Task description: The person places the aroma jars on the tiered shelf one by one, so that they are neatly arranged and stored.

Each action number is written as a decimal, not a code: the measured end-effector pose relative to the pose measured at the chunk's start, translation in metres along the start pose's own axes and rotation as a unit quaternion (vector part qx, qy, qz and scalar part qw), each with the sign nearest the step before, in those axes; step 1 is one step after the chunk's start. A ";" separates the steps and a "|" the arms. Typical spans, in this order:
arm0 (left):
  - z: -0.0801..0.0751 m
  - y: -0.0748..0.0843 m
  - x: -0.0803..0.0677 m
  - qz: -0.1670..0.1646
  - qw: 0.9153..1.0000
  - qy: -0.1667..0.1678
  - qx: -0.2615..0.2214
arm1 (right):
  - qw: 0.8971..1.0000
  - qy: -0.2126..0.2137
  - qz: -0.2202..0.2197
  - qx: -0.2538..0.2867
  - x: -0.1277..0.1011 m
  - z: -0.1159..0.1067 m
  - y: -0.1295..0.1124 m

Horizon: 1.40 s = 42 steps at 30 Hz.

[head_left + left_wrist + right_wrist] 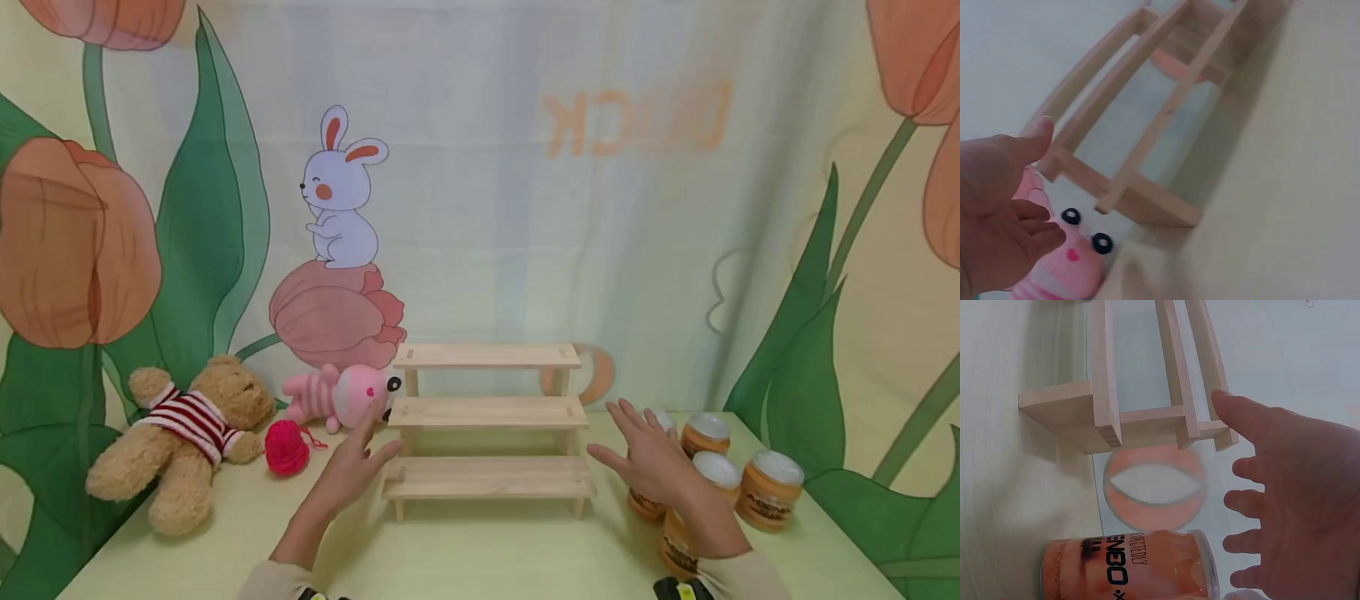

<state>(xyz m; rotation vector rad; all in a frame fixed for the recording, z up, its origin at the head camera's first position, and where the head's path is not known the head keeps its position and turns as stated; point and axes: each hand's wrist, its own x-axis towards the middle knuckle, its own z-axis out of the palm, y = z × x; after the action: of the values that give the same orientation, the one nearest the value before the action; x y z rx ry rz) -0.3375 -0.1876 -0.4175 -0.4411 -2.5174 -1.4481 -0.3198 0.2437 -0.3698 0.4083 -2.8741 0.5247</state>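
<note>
A three-tier wooden step shelf (pixel 487 411) stands on the table in the middle of the head view. My left hand (pixel 352 462) hovers at its left side with fingers extended, holding nothing. Beyond that hand a pink striped plush toy (pixel 330 396) lies on its side, its black-and-white eyes (pixel 1102 243) showing in the left wrist view. On the shelf's other side my right hand (pixel 652 454) is held up, fingers spread and nothing in it. Partly hidden behind and below it are several orange jars (pixel 770 492) with clear lids; one jar (pixel 1125 565) shows its dark lettering in the right wrist view.
A brown teddy bear (pixel 198 425) in a red-and-white striped sweater lies at the left of the table (pixel 480 554). Beside it sits a ball of red yarn (pixel 287 448) with a loose end. A printed curtain (pixel 487 208) with tulips and a rabbit hangs behind.
</note>
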 end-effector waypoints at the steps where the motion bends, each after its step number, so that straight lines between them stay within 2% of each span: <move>1: 0.004 -0.002 0.001 0.001 1.000 0.004 -0.027 | 1.000 -0.001 -0.001 0.003 0.000 0.000 0.000; 4: 0.013 -0.010 0.004 -0.002 0.995 0.012 -0.097 | 1.000 -0.008 0.000 0.017 0.001 -0.002 0.001; 7: 0.020 -0.014 0.004 -0.008 0.990 0.026 -0.139 | 0.999 -0.020 -0.006 0.034 0.001 -0.008 0.001; 12: 0.025 -0.012 0.007 -0.007 0.987 0.059 -0.152 | 0.995 -0.034 -0.004 0.095 -0.003 -0.030 0.012; 17: 0.030 -0.007 0.008 -0.014 0.982 0.081 -0.171 | 0.997 -0.019 -0.010 0.078 -0.012 -0.046 0.036; 19: 0.031 -0.006 0.009 -0.015 0.982 0.092 -0.166 | 0.998 -0.010 -0.014 0.062 -0.015 -0.051 0.045; 25: 0.036 -0.005 0.010 -0.018 0.981 0.145 -0.124 | 0.996 -0.012 0.009 0.089 -0.031 -0.068 0.075; 31: 0.043 -0.005 0.013 -0.029 0.970 0.220 -0.095 | 0.995 0.002 0.063 0.075 -0.053 -0.088 0.113; 35: 0.048 -0.004 0.015 -0.029 0.963 0.256 -0.085 | 0.994 0.008 0.098 0.046 -0.063 -0.094 0.140; 38: 0.051 -0.003 0.015 -0.030 0.959 0.269 -0.089 | 0.993 0.003 0.116 0.020 -0.069 -0.094 0.160; 42: 0.056 -0.002 0.014 -0.040 0.954 0.271 -0.120 | 0.991 -0.024 0.127 0.030 -0.077 -0.088 0.183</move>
<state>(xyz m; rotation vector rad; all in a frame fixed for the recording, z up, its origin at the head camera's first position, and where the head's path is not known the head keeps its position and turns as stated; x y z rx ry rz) -0.3530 -0.1377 -0.4424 0.0331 -1.9542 -1.6403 -0.2900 0.4585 -0.3647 0.0638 -2.9808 0.6506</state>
